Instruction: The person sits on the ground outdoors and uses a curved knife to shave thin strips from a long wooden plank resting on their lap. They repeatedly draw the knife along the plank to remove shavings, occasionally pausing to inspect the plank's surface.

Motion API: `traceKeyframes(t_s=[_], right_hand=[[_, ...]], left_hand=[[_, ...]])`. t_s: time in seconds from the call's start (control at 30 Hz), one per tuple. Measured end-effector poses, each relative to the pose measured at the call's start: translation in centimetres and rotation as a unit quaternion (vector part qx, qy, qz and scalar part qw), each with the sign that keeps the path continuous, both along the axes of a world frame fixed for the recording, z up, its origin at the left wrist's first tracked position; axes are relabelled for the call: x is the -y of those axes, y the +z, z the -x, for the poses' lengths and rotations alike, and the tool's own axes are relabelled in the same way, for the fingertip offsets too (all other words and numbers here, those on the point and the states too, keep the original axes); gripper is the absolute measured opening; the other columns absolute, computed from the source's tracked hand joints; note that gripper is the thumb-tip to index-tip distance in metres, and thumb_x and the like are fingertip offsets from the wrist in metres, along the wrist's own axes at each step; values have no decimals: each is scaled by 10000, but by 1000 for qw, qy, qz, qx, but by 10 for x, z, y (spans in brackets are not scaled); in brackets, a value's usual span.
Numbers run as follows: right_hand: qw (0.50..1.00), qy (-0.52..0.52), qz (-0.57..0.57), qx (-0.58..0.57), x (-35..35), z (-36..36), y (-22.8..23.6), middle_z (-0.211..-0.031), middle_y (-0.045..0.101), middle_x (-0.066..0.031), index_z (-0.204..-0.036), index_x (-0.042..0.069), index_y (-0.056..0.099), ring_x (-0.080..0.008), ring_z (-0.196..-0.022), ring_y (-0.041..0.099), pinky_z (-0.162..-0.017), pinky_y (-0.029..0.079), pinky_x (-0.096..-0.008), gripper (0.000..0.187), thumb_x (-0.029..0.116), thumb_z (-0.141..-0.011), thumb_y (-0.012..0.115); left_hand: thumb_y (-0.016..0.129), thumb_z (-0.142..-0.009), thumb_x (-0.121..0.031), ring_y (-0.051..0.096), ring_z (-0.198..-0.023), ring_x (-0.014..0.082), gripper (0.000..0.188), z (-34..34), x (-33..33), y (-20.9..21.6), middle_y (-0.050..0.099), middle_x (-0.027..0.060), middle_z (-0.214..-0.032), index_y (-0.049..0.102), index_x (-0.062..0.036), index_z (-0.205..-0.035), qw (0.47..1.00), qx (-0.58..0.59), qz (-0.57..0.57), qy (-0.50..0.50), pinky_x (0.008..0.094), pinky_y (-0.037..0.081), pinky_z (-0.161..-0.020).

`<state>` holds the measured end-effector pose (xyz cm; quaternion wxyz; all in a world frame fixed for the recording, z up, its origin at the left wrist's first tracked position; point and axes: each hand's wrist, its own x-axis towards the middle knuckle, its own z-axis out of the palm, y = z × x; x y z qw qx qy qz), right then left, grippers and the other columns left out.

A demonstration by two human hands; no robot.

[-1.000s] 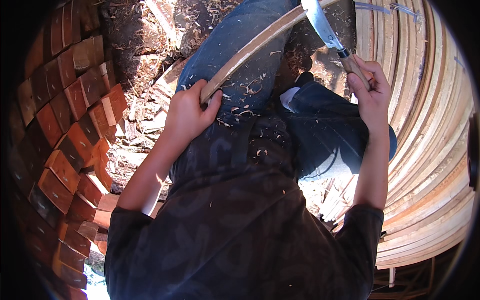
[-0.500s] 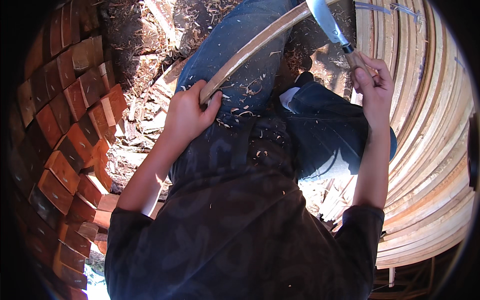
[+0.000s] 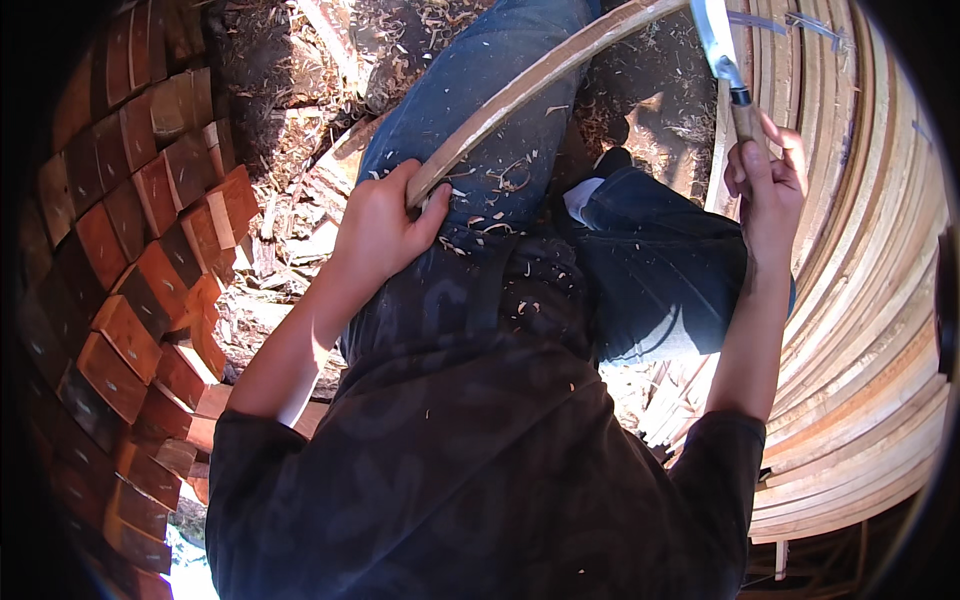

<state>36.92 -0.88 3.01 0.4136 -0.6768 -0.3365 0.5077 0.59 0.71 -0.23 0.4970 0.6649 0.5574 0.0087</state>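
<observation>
My left hand [image 3: 390, 220] is closed round the near end of a long wooden strip [image 3: 535, 85]. The strip lies across my left thigh and runs up to the far right, out of the picture at the top. In my right hand [image 3: 768, 180] is the wooden handle of a knife [image 3: 722, 52] with a broad, slightly curved blade. Its blade points up and away, by the far part of the strip; whether the two touch I cannot tell. Curled wood shavings [image 3: 505, 180] lie on my jeans and dark shirt.
To my left rises a stack of reddish-brown wood blocks [image 3: 130, 340]. Long pale wooden strips [image 3: 850, 330] are piled at my right, close to my right arm. Shavings and wood scraps [image 3: 290, 190] cover the ground in front.
My right hand has moved to the right with the knife, and the blade now stands more upright. The strip and my left hand have shifted only slightly.
</observation>
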Motion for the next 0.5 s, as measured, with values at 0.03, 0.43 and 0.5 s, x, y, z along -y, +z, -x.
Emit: traceKeyframes(t_s=[0.03, 0.43, 0.5], right_hand=[[979, -29, -86, -181, -5, -4, 2, -780, 602, -57, -1182, 61, 495, -79, -658, 541, -565, 418, -187, 343, 64, -872, 641], [938, 339, 67, 2, 2, 43, 22, -965, 655, -52, -1145, 28, 577, -126, -934, 593, -842, 445, -268, 329, 69, -836, 682], [971, 235, 37, 29, 16, 21, -5, -827, 626, -38, -1182, 49, 542, -83, -719, 557, -649, 439, -215, 361, 76, -847, 673]], left_hand=[[633, -826, -251, 587, -542, 379, 256, -1, 0, 0, 545, 188, -551, 564, -10, -773, 1000, 3, 1, 3, 426, 448, -506], [630, -826, -250, 601, -565, 385, 250, 0, -3, 1, 560, 205, -571, 583, -6, -809, 1000, -4, 19, 1, 429, 459, -524], [627, -828, -252, 601, -565, 385, 251, -1, -1, 1, 554, 203, -562, 579, -7, -807, 1000, 5, 13, 6, 432, 460, -524]])
